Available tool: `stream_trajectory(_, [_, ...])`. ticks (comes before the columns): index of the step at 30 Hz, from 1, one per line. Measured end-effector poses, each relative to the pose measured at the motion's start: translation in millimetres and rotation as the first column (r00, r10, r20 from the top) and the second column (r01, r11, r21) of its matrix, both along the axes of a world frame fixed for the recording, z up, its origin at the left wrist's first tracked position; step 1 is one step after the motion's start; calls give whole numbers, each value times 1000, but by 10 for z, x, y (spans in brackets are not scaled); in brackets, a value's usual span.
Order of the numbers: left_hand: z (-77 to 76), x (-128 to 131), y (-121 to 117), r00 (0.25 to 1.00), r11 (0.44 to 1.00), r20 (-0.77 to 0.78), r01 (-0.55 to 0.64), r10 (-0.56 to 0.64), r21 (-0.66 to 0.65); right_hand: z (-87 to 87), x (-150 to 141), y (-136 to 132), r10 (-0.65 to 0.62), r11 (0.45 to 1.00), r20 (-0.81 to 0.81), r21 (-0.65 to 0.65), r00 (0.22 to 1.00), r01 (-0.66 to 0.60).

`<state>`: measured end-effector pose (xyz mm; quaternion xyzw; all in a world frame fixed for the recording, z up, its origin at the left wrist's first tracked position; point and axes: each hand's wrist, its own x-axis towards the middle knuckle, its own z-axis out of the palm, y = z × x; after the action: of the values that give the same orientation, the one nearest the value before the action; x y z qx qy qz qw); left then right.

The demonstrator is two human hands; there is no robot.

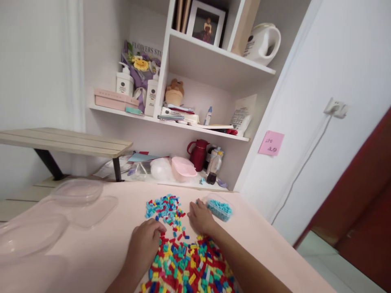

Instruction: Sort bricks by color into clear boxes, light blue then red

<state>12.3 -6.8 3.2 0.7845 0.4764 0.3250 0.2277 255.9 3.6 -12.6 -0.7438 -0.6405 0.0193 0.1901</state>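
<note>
Two clear containers (77,198), left on desk (259,254). Left hand (148,237): fingers curled, grip cannot be told. Loose mixed-colour bricks (192,278), desk centre. Right hand (200,217): fingers bent, grip likewise unclear. Clear tub (225,218), adjacent: light-blue bricks (218,206).

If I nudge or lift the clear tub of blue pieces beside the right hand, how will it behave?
The tub may flex if squeezed, as its see-through walls look thin. Pushed, it should slide rather than tip, sitting low on the tabletop. Tilted, it might spill the loose blue pieces, since its top looks open.
</note>
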Motion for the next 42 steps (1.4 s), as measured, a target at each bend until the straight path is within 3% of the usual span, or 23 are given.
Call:
stream_trajectory(6, [-8, -7, -3, 1000, 1000, 30, 8, -8, 16, 86, -23, -179, 122, 991, -1, 52, 993, -121])
stream_trajectory(9, [3, -5, -3, 999, 1000, 36, 9, -9, 4, 68, 23, -348, 209, 972, -151, 142, 966, -188])
stream_trajectory(13, [9, -6, 11, 1000, 1000, 22, 11, -11, -17, -1, 74, -444, 168, 957, -341, 283, 925, -69])
stream_trajectory(20, [-14, -16, 39, 999, 1000, 34, 7, -7, 8, 57, 48, -365, 106, 971, -158, 227, 982, -68])
stream_trajectory(26, [-8, -15, 53, 1000, 1000, 5, 17, -17, -7, 111, 76, -344, 89, 979, -264, 202, 960, -36])
stream_trajectory(29, [-1, -11, 59, 1000, 1000, -3, 18, -18, -7, 148, 59, -402, 168, 963, -331, 258, 929, -82])
stream_trajectory(34, [-9, -5, 64, 1000, 1000, -23, 13, -13, 4, 247, -28, -537, 392, 907, -334, 293, 857, -301])
stream_trajectory(37, [-15, -3, 61, 999, 1000, -33, 14, -14, -2, 267, -61, -563, 432, 893, -290, 268, 854, -361])
stream_trajectory(42, [-43, -19, 85, 999, 1000, -41, 16, -16, 4, 235, -69, -542, 426, 892, -260, 278, 867, -356])
